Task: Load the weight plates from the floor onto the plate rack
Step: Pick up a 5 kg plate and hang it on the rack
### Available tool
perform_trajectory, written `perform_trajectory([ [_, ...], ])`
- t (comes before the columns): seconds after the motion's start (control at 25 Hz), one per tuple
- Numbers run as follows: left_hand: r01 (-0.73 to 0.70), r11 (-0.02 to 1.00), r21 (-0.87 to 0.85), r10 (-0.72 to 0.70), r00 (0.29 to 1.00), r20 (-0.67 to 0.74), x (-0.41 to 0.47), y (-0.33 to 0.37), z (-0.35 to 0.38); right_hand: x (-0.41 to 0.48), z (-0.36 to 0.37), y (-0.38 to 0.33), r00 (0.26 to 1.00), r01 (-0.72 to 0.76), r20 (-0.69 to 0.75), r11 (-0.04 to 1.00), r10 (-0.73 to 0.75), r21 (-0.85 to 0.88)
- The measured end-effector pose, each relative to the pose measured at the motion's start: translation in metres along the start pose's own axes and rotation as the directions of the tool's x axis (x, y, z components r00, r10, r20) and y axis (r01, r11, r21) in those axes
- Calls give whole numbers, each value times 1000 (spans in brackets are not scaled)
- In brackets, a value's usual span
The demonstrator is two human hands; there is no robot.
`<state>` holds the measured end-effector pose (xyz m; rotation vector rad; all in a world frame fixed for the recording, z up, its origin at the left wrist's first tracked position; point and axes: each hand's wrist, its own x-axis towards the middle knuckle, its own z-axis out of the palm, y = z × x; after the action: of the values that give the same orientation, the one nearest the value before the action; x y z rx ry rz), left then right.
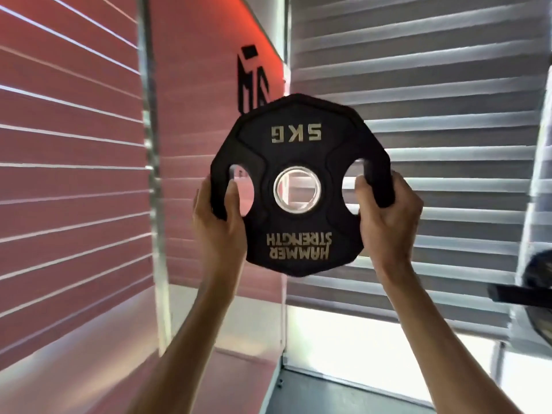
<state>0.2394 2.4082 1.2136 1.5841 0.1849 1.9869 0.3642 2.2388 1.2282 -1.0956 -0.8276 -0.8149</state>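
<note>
Black weight plate [300,186], many-sided, upright and face-on, held up in the air with its markings "5 KG" and "HAMMER STRENGTH" upside down; silver-ringed centre hole, one grip opening on each side.

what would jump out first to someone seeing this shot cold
The black weight plate fills the middle of the view, held up at arm's length with its 5 KG and Hammer Strength lettering upside down. The left hand and right hand each grip through a side cutout. Behind it, red-lit blinds span the left and pale grey blinds the right.
</note>
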Motion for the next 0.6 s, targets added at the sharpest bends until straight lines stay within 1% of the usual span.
perform_trajectory([
  [0.08,5,996,-90,1,998,62,11,-32,34,12,9,24,1000,0,-31,998,-2,-67],
  [0.24,112,951,-287,-59,980,188,3,-87,113,28,7,83,994,-15,-112,975,-10,-222],
  [0.36,184,912,-367,-97,965,242,-21,-127,179,32,-7,129,986,-17,-165,950,-36,-312],
  [0.48,257,869,-422,-130,943,307,-52,-160,255,43,-29,185,961,-13,-257,907,-105,-420],
  [0.6,343,816,-464,-183,917,355,-76,-178,327,59,-50,232,934,-57,-327,844,-143,-533],
])
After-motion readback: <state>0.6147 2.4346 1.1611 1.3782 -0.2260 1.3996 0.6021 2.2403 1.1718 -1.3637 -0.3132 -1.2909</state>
